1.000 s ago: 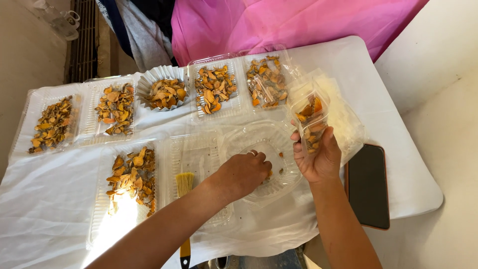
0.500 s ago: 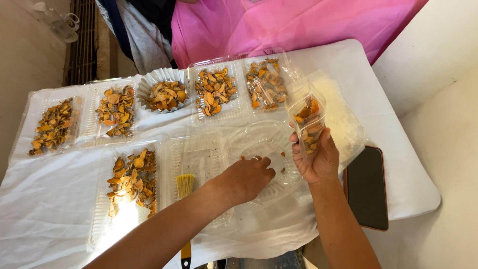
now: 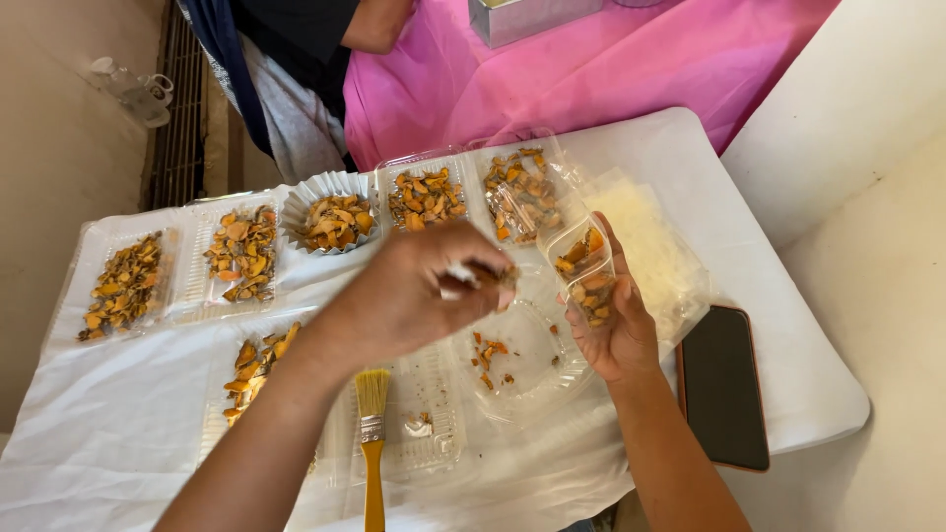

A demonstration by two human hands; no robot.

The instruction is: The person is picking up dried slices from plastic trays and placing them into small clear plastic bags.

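In the head view, the right hand (image 3: pixel 616 325) is holding a small clear container (image 3: pixel 583 268) of orange pieces, fingers clamped around it. The left hand (image 3: pixel 414 291) is pinching a small piece (image 3: pixel 505 279) between closed fingertips, just beside that container, above a clear round bowl (image 3: pixel 537 379).

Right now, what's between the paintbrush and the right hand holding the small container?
Head view: a clear round plastic tray with a few orange pieces lies between the paintbrush and the right hand holding the small container. The left hand hovers above.
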